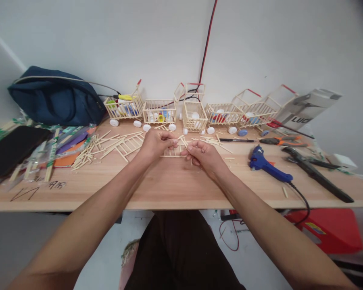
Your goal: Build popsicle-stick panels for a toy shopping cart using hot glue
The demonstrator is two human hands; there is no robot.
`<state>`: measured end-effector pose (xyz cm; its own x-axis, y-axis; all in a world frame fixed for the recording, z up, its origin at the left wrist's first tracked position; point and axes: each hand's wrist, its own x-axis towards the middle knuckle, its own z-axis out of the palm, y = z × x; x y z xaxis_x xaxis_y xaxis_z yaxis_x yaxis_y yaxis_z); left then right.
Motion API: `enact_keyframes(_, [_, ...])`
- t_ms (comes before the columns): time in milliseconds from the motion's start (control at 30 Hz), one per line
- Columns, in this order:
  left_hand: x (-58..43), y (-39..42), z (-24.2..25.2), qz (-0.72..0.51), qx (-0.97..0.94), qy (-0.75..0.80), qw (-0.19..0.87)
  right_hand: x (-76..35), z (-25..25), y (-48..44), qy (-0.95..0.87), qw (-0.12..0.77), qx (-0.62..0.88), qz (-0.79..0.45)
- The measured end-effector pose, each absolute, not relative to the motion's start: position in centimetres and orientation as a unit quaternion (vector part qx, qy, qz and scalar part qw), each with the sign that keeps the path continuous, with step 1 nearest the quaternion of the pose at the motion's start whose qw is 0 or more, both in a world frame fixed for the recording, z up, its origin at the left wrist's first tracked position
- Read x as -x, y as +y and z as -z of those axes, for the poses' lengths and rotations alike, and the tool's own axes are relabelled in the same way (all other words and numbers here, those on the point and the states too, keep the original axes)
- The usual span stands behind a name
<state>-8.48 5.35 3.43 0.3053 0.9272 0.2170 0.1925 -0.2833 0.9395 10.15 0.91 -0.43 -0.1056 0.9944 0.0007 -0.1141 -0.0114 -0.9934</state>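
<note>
My left hand (159, 143) is closed in a pinch at the middle of the wooden table (169, 185), its fingertips on a short wooden stick (180, 137). Facing it, my right hand (202, 154) is also pinched, with another short stick (184, 143) at its fingertips. The two sticks lie close together between the hands; whether they touch is too small to tell. Beneath the hands is a ladder-like stick frame (174, 153), partly covered by them. A second such frame (128, 146) lies to the left.
Several small stick carts (160, 110) line the wall. Loose sticks (87, 153), a blue bag (57, 96) and a black phone (15, 151) are at left. At right are a blue glue gun (268, 165), orange-handled pliers (286, 141), a black tool (317, 175) and a pen (237, 140).
</note>
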Motion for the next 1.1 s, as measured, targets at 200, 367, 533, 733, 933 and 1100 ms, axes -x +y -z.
enact_keyframes(200, [8.8, 5.6, -3.7, -0.451, -0.649, 0.405, 0.459, -10.1, 0.2, 0.8, -0.498, 0.495, 0.449, -0.552])
enact_keyframes(367, [9.2, 6.0, -3.5, -0.48, -0.615, 0.386, 0.492, -10.3, 0.3, 1.1, -0.495, 0.505, 0.444, -0.55])
enact_keyframes(533, [9.5, 6.1, -3.9, -0.494, -0.563, 0.365, 0.553, -10.4, 0.0, 1.2, -0.476, 0.514, 0.448, -0.556])
enact_keyframes(733, [9.2, 5.8, -4.0, -0.455, -0.55, 0.36, 0.601, -10.4, -0.2, 1.0, -0.467, 0.505, 0.467, -0.556])
enact_keyframes(933, [8.6, 5.2, -3.4, -0.398, -0.556, 0.342, 0.645, -10.1, -0.3, 0.6, -0.539, 0.482, 0.458, -0.517])
enact_keyframes(1100, [7.9, 4.7, -3.0, -0.363, -0.535, 0.304, 0.7, -10.1, 0.0, 0.8, -0.59, 0.437, 0.481, -0.48])
